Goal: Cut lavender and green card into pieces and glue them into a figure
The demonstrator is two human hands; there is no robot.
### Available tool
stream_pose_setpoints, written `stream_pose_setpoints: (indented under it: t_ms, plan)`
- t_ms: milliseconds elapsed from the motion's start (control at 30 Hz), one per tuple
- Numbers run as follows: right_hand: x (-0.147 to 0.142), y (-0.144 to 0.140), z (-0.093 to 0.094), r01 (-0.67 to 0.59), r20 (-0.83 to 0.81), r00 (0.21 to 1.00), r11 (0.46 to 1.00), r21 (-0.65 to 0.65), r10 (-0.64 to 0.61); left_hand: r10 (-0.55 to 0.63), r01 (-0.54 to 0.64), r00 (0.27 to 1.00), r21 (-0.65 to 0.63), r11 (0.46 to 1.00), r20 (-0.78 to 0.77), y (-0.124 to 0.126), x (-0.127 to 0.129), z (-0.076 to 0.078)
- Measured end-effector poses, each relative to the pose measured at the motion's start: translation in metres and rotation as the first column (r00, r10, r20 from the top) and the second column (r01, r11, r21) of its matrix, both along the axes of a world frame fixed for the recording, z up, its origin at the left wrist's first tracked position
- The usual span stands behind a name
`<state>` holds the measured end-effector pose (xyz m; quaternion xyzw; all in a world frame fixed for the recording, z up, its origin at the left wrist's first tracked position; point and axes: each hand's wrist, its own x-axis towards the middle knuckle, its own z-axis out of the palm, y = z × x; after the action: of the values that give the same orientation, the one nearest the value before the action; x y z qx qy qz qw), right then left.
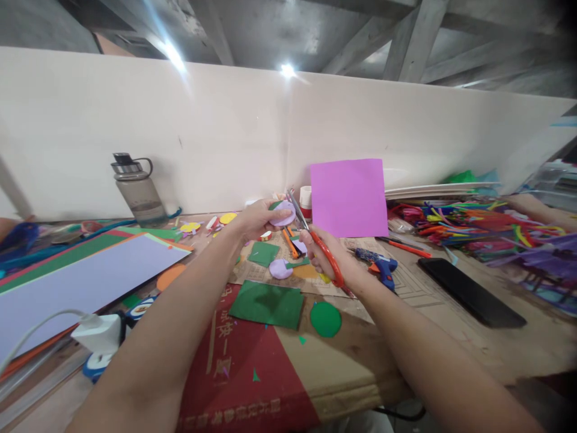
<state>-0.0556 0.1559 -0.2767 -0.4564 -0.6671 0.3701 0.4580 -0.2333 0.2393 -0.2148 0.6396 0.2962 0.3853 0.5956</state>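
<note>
While the left hand (259,219) holds a lilac disc (283,214) — scissors (315,240) cut.

- I am at a craft workbench in a rough workshop space: above me run bare concrete beams (406,36) with plain ceiling lights (287,70).
- A plain white partition board (202,132) walls off the back of my bench.
- My table (451,337) is covered with flattened cardboard and strewn with cut foam shapes, like a green circle (325,319) and a green square (267,304).
- Large coloured sheets (81,282) are stacked at my left.
- A heap of coloured pipe cleaners (473,225) lies at my right.
- A blue glue gun (378,263) rests near the middle of the bench.
- A water bottle (137,189) stands by the partition.
</note>
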Motion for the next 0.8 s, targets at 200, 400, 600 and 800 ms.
stream_pose_setpoints:
  t_ms: [200,400,600,800]
  plan:
    - [0.001,-0.005,0.005,0.012,0.021,1.000,1.000,-0.012,-0.011,-0.019,0.019,1.000,-0.017,1.000,0.002,-0.002,0.001,-0.001]
    - [0.001,-0.008,0.015,0.008,0.039,0.999,0.999,-0.032,-0.007,-0.015,0.014,1.000,-0.040,0.999,-0.020,0.000,0.002,-0.004]
    - [0.010,-0.005,0.027,0.100,0.036,0.995,0.981,-0.168,-0.095,-0.057,0.062,0.995,-0.061,0.996,0.084,-0.003,-0.004,-0.007]
    - [0.019,0.001,0.028,0.052,0.293,0.956,0.996,-0.079,-0.027,0.215,-0.170,0.883,-0.144,0.975,0.418,0.008,-0.009,-0.004]
